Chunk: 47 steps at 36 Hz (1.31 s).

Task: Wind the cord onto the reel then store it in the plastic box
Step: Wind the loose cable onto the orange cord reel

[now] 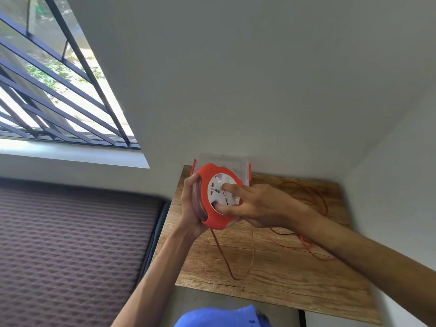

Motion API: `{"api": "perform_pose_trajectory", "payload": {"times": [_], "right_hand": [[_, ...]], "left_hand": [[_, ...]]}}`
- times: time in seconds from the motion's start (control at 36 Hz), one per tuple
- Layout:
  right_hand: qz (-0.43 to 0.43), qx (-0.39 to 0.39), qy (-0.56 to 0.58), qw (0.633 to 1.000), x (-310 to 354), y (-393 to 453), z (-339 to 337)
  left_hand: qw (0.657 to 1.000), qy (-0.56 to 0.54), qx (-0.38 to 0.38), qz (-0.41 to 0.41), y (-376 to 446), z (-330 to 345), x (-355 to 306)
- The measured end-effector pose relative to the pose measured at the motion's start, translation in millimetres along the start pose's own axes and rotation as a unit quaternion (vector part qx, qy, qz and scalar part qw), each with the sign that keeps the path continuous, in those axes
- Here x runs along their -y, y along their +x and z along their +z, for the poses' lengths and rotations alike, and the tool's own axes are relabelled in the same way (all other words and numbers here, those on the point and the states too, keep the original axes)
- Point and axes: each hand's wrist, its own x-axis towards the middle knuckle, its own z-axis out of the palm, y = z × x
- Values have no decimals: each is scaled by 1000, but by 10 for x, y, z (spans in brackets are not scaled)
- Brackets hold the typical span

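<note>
Orange reel [213, 199], one, in two hands [192, 204].

Count: one orange cord reel [218, 197] at centre; one orange cord [306, 241], 4 o'clock; one clear plastic box [240, 165], 12 o'clock; two hands; one wooden table [271, 274]; one mattress [70, 244], 8 o'clock.

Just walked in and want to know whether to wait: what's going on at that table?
A person is holding a round orange extension-cord reel above the wooden table. The left hand has a grip on its rim, while the right hand presses fingers on the white socket face. Much of the thin orange cord lies loose on the table. The clear plastic box with orange latches sits behind the reel by the wall.
</note>
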Motion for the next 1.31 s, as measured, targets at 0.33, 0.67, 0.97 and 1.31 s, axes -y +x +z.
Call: {"api": "perform_pose_trajectory", "payload": {"times": [0.33,0.67,0.97,1.31], "right_hand": [[47,11,-3,999,-142,103,-59],[438,-63,33,896,241,347,9],[154,-49,79,984,185,1,117],[54,71,21,996,0,-36,-14]], "left_hand": [[999,0,38,-27,-61,100,42],[997,4,73,-17,3,69,78],[999,6,53,12,40,-32,-20],[995,-25,84,-46,5,-21,6]]}}
